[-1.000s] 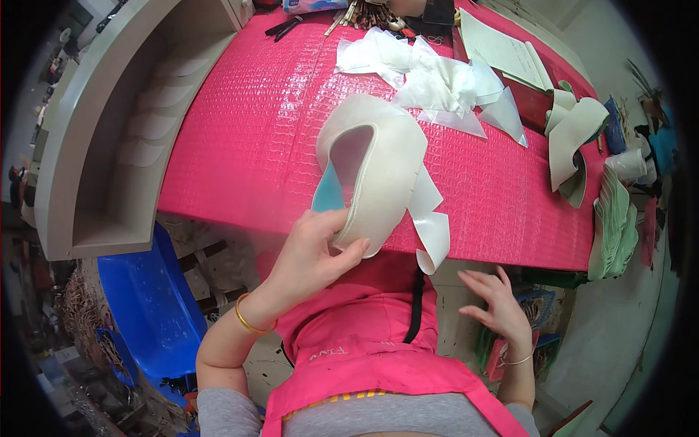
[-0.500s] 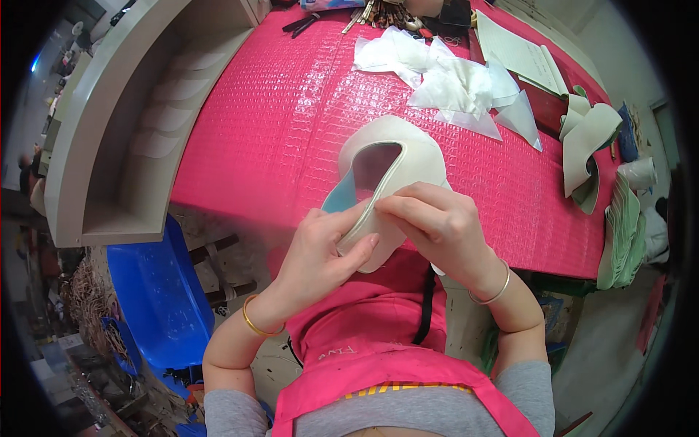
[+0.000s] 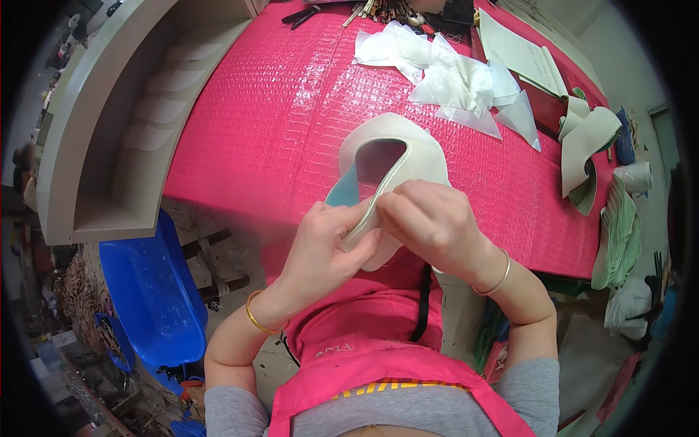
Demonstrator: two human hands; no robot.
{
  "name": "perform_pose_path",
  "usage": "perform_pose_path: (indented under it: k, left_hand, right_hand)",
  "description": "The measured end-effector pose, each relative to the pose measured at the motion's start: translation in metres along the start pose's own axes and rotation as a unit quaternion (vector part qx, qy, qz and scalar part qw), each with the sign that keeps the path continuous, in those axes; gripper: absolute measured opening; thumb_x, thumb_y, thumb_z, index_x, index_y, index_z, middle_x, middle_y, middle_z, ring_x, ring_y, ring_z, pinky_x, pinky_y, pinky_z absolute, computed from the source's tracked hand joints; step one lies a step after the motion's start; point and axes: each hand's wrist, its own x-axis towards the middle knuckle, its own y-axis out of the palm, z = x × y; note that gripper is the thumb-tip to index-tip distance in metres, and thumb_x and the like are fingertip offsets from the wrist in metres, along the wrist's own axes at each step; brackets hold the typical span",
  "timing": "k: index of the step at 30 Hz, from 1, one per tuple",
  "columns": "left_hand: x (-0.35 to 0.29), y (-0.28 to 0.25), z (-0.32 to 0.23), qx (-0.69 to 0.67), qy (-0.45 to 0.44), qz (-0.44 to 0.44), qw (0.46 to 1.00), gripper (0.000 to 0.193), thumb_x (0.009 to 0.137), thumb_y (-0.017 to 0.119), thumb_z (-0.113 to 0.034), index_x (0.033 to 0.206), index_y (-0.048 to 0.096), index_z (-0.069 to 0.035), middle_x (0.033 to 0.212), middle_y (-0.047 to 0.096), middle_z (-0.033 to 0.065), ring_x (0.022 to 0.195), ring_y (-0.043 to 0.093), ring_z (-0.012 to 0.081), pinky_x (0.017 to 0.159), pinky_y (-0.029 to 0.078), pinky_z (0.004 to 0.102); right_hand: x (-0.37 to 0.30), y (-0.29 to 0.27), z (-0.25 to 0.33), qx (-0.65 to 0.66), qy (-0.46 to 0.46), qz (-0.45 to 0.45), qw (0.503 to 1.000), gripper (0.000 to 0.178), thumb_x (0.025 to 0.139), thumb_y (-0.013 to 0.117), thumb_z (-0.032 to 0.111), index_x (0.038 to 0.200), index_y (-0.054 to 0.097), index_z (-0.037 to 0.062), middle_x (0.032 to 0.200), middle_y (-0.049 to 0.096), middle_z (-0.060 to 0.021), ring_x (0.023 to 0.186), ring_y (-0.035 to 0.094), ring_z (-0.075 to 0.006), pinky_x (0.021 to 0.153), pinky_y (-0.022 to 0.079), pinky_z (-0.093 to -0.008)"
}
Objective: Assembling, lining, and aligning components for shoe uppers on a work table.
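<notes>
A cream-white shoe upper with pale blue lining stands over the table's near edge, its opening facing up. My left hand is closed on the near side of it, fingers inside the opening and thumb outside. On the right part of the same rim, my right hand is closed in a pinch, its fingertips against the edge close to my left fingers. Whether those fingertips also hold something small is hidden by the curled fingers.
Pink sheeting covers the table. White translucent pieces and an open notebook lie at the far right. Cream and green cut pieces hang at the right edge. A grey shelf stands left, above a blue plastic chair.
My right hand has turned and its fingers curl in more tightly at the rim. My left hand keeps its hold, and the shoe upper stays nearly in place.
</notes>
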Motion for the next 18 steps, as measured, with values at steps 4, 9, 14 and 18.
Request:
perform_pose_path:
  k: [4,9,14,18]
  left_hand:
    - [-0.001,0.0,0.004,-0.047,-0.001,0.008,0.999,0.034,0.075,0.057,-0.01,0.109,0.058,-0.005,0.066,0.057,0.0153,0.056,0.054,0.0239,0.061,0.04,0.0304]
    - [0.001,-0.006,-0.002,-0.101,-0.047,0.032,0.993,0.035,0.076,0.056,-0.009,0.11,0.056,-0.002,0.075,0.06,0.0175,0.065,0.06,0.0249,0.062,0.044,0.0307]
    - [0.003,-0.002,-0.002,-0.088,-0.029,0.026,0.995,0.035,0.076,0.055,-0.009,0.11,0.055,-0.001,0.078,0.061,0.0188,0.067,0.061,0.0258,0.063,0.045,0.0315]
    - [0.0,-0.003,-0.006,0.006,-0.012,-0.006,1.0,0.035,0.074,0.057,-0.009,0.109,0.057,-0.003,0.065,0.056,0.0145,0.058,0.054,0.0251,0.062,0.041,0.0327]
  right_hand:
    - [-0.006,0.008,-0.003,0.134,0.097,-0.062,0.984,0.018,0.063,0.063,0.002,0.077,0.052,0.0033,0.066,0.048,-0.0074,0.057,0.054,-0.0219,0.048,0.043,-0.0313]
    - [-0.01,0.003,-0.004,0.178,0.14,-0.055,0.972,0.019,0.063,0.063,0.0,0.079,0.053,0.0034,0.069,0.052,-0.0081,0.058,0.056,-0.0228,0.05,0.045,-0.0315]
    - [-0.01,0.003,-0.001,0.056,0.066,-0.046,0.995,0.019,0.065,0.065,0.0,0.083,0.06,0.0027,0.069,0.057,-0.008,0.058,0.058,-0.0201,0.051,0.047,-0.0274]
    - [-0.004,-0.003,0.005,0.017,0.038,0.001,0.999,0.024,0.062,0.063,0.001,0.086,0.059,0.0025,0.072,0.057,-0.0079,0.061,0.058,-0.02,0.05,0.047,-0.0282]
